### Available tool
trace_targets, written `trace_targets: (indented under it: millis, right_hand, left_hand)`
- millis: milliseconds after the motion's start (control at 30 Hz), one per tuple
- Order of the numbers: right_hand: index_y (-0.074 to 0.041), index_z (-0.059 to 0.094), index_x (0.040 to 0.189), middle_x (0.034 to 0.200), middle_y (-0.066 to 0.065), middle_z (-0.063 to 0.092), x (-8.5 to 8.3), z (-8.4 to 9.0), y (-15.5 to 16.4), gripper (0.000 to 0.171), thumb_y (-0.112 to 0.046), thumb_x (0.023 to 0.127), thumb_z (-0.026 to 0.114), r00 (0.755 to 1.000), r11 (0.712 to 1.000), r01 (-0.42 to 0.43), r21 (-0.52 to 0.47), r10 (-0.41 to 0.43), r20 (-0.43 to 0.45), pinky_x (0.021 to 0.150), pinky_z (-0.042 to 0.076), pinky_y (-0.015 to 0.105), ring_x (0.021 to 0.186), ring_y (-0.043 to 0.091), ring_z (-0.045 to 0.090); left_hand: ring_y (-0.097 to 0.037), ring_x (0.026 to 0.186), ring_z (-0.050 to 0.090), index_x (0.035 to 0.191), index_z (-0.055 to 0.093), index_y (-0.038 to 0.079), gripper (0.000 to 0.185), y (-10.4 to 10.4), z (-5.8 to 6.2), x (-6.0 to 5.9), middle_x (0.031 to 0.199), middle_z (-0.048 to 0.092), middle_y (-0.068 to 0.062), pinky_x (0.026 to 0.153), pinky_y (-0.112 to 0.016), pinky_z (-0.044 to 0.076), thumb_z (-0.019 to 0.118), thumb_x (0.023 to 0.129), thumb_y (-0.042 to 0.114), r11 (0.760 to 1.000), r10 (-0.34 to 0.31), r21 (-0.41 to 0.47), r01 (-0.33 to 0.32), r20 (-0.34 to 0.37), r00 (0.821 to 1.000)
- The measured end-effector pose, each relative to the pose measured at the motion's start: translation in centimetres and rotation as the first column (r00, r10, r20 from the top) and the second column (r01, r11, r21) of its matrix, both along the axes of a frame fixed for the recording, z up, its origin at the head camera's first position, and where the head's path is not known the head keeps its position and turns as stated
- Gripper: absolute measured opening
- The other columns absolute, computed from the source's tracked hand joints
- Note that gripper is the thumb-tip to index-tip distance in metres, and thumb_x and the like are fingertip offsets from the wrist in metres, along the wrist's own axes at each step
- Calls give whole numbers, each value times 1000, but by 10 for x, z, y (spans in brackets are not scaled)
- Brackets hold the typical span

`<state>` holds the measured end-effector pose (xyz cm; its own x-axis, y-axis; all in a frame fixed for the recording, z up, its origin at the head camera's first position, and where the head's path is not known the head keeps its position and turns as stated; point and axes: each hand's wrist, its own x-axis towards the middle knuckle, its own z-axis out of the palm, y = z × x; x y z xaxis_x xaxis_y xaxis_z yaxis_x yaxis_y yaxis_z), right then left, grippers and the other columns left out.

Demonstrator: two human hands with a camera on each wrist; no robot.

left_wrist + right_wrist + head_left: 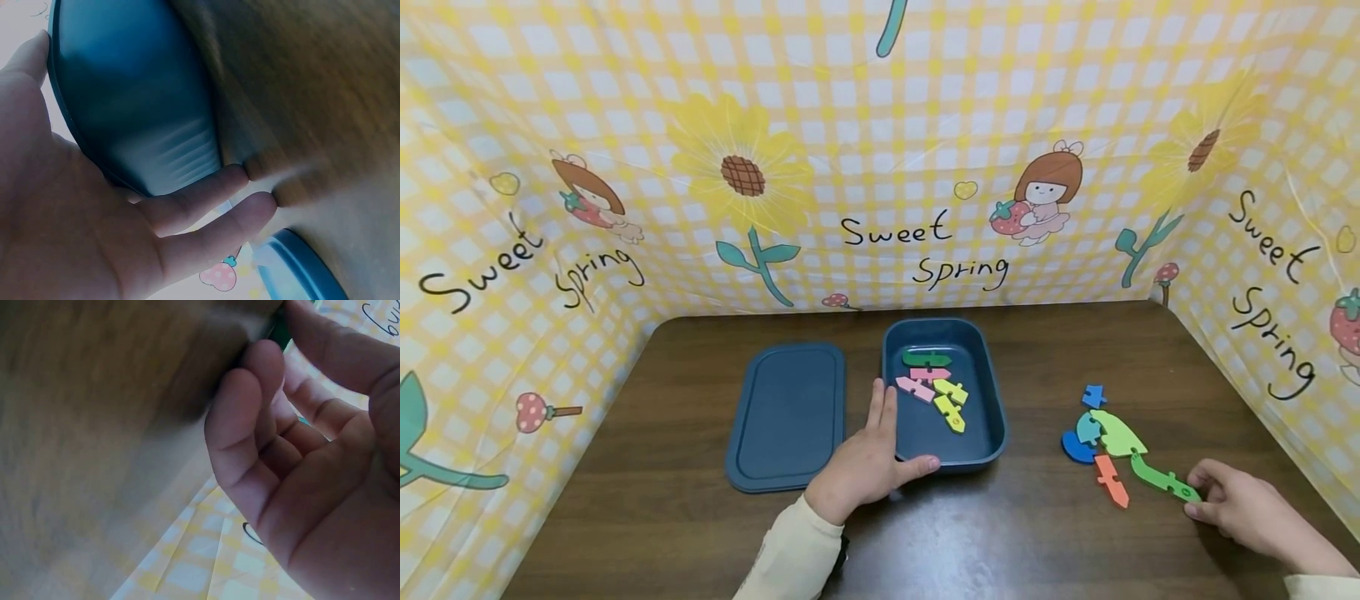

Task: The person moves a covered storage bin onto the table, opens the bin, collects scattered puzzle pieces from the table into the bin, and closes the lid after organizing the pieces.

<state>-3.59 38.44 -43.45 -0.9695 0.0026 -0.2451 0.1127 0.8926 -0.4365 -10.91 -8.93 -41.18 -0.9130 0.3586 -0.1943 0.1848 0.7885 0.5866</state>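
Against the left side and front corner of a dark blue box (pixel 992 442) rests my left hand (pixel 865 467), its fingers straight and its thumb at the front rim. The left wrist view shows that hand (pixel 94 206) along the box's outer wall (pixel 137 94). My right hand (pixel 1243 504) pinches the right end of a curved green puzzle piece (pixel 1157 477). This piece's other end meets a light green piece (pixel 1120 435), which adjoins a teal piece (pixel 1087 427). A blue piece (pixel 1077 448) and an orange piece (pixel 1111 482) lie close by. In the right wrist view, curled fingers (pixel 234 406) mostly hide the green piece.
Several green, pink and yellow puzzle pieces (pixel 951 392) lie inside the box. To its left is a flat dark blue lid (pixel 786 417) on the brown table (pixel 647 500). A small blue piece (pixel 1093 396) sits behind the group. Checkered cloth (pixel 865 150) walls surround the table.
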Motion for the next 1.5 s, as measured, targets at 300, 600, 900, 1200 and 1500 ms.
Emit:
trace_targets:
  millis: [300, 600, 900, 1200, 1500]
  right_hand:
    - [-10, 64, 96, 69, -4, 56, 1, 3, 5, 15, -18, 91, 76, 996, 1000, 8, 25, -6, -86, 55, 38, 29, 57, 10, 51]
    - [-8, 65, 100, 76, -3, 61, 2, 14, -3, 23, -26, 93, 76, 985, 996, 38, -86, -52, -162, 53, 43, 28, 59, 9, 53]
    - [-9, 65, 99, 77, -5, 61, 2, 19, -10, 20, -23, 91, 78, 965, 981, 0, -192, -50, -258, 51, 41, 27, 59, 9, 54]
    - [-8, 64, 103, 78, 0, 63, -12, 30, -29, 21, -22, 93, 76, 959, 959, -35, -281, -46, -278, 51, 44, 29, 59, 14, 57]
    - [-8, 64, 105, 80, 2, 63, -34, 36, -56, 19, -20, 94, 76, 944, 947, -103, -305, -3, -329, 53, 45, 29, 60, 14, 57]
  left_hand:
    - [-33, 95, 66, 163, 1, 8, 116, 0, 1, 0, 168, -15, -9, 64, -37, 50, 67, 87, 66, 1000, -3, 8, 3, -8, 1000]
    - [-37, 103, 64, 163, 1, 10, 117, -2, 0, 0, 168, -16, -8, 73, -43, 53, 67, 87, 67, 1000, 8, 11, -8, 2, 1000]
    - [-37, 103, 64, 163, 0, 10, 117, -2, 0, 0, 168, -15, -8, 76, -46, 53, 67, 87, 68, 1000, 10, 8, -10, 2, 1000]
    - [-35, 99, 65, 163, 1, 8, 116, -1, 2, 1, 168, -15, -8, 72, -42, 53, 67, 87, 66, 1000, 3, 12, -3, 1, 1000]
    - [-35, 98, 65, 163, 1, 9, 117, -1, 1, 1, 168, -16, -8, 67, -39, 51, 67, 87, 67, 1000, 1, 14, -1, 0, 1000]
